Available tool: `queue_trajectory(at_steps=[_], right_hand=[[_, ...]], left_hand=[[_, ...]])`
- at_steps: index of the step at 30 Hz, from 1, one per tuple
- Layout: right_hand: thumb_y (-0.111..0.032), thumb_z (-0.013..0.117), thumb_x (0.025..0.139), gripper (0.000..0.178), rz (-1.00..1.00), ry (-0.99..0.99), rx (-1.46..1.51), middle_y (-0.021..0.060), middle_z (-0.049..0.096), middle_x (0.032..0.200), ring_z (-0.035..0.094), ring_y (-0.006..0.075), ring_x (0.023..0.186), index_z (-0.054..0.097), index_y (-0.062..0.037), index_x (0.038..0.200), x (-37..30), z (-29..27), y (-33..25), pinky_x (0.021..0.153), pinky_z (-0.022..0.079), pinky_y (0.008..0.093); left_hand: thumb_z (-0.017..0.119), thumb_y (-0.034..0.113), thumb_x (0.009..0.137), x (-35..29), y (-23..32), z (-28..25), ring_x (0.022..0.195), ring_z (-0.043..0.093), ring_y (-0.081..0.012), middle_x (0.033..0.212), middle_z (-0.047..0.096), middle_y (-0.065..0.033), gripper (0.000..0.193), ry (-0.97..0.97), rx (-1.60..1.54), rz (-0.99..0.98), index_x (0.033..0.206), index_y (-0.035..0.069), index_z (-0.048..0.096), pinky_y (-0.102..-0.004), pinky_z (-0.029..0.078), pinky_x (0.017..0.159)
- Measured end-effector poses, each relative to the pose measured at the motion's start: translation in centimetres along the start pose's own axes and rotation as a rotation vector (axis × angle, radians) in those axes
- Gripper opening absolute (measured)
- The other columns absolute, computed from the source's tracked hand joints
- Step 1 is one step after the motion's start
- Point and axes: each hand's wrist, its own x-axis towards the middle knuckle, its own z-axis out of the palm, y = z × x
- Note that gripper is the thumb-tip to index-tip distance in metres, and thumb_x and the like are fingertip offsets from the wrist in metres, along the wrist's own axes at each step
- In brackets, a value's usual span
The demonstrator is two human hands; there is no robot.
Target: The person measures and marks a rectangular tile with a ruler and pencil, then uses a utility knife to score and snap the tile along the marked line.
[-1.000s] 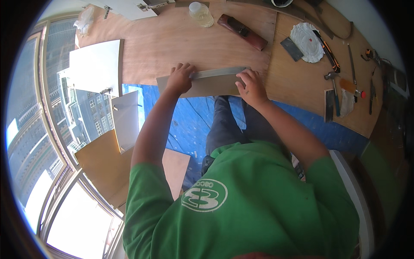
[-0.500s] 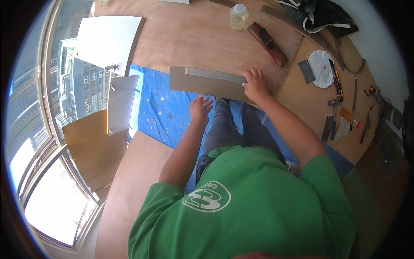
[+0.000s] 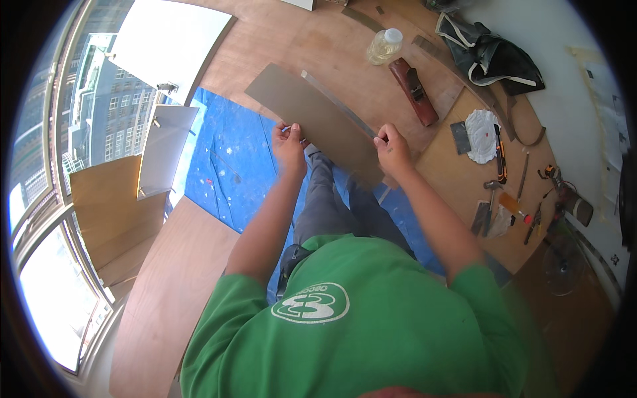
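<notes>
A long grey-brown panel [image 3: 318,119] lies slantwise over the near edge of the worktable. My left hand [image 3: 289,147] is closed at its near left edge, with the thumb pressed toward the fingers. Along the far edge of the panel runs a narrow silvery strip [image 3: 338,104]. Curled fingers of my right hand [image 3: 394,147] pinch the right end of this strip, just above the panel. Whether those fingers touch the panel too, I cannot tell.
A wooden hand plane [image 3: 413,91] and a clear bottle [image 3: 385,46] stand beyond the panel. Further right are a white cloth [image 3: 482,136], a utility knife [image 3: 500,154], a hammer [image 3: 490,199] and a black bag [image 3: 491,53]. Blue sheeting [image 3: 225,159] covers the floor.
The panel has turned, its left end swinging away from me. My left hand has come up from beside it to its edge. My right hand stays at the strip's end; the whole view has shifted.
</notes>
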Motion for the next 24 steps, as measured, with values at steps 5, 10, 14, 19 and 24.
queue_trajectory(at_steps=[5, 10, 14, 19, 24], right_hand=[[-0.008, 0.068, 0.096, 0.023, 0.057, 0.154, 0.427, 0.0028, 0.061, 0.092, 0.057, 0.0124, 0.079, 0.057, -0.0030, 0.115, -4.0, -4.8, -1.1, 0.073, 0.049, 0.0286], [-0.012, 0.068, 0.100, 0.030, 0.086, 0.231, 0.748, -0.0005, 0.059, 0.097, 0.052, 0.0048, 0.084, 0.055, 0.0027, 0.123, -9.2, -9.5, 0.1, 0.077, 0.045, 0.0222], [-0.009, 0.068, 0.099, 0.029, 0.170, 0.317, 0.662, -0.0014, 0.060, 0.096, 0.052, 0.0043, 0.083, 0.056, 0.0030, 0.122, -12.1, -10.9, -0.7, 0.076, 0.045, 0.0209], [-0.006, 0.070, 0.097, 0.028, 0.177, 0.292, 0.610, -0.0015, 0.061, 0.093, 0.052, 0.0040, 0.077, 0.058, 0.0031, 0.121, -13.4, -9.3, 0.9, 0.070, 0.045, 0.0204], [-0.006, 0.071, 0.095, 0.031, 0.224, 0.232, 0.520, -0.0018, 0.062, 0.089, 0.053, 0.0034, 0.074, 0.059, 0.0012, 0.122, -14.2, -6.1, 1.7, 0.067, 0.045, 0.0215]], left_hand=[[0.057, 0.009, 0.106, 3.0, 9.7, -2.1, 0.088, 0.069, -0.0130, 0.102, 0.071, -0.0063, 0.023, -0.021, 0.117, 0.481, 0.128, 0.003, 0.062, -0.0267, 0.055, 0.078], [0.057, 0.001, 0.091, 2.8, 19.2, -1.7, 0.098, 0.067, -0.0215, 0.099, 0.068, -0.0041, 0.034, -0.383, 1.129, 0.644, 0.115, 0.015, 0.076, -0.0390, 0.050, 0.091], [0.058, 0.006, 0.085, 2.3, 16.7, 3.3, 0.100, 0.064, -0.0231, 0.096, 0.066, -0.0022, 0.033, -0.817, 1.703, 0.953, 0.108, 0.019, 0.077, -0.0394, 0.042, 0.098], [0.061, 0.013, 0.083, 5.7, 6.6, 9.4, 0.112, 0.058, -0.0205, 0.102, 0.067, 0.0007, 0.034, -1.251, 1.799, 0.981, 0.108, 0.026, 0.079, -0.0414, 0.037, 0.105], [0.059, 0.017, 0.088, 6.7, 0.8, 12.7, 0.128, 0.052, -0.0237, 0.124, 0.066, -0.0019, 0.034, -1.213, 1.800, 1.166, 0.117, 0.025, 0.076, -0.0442, 0.033, 0.117]])
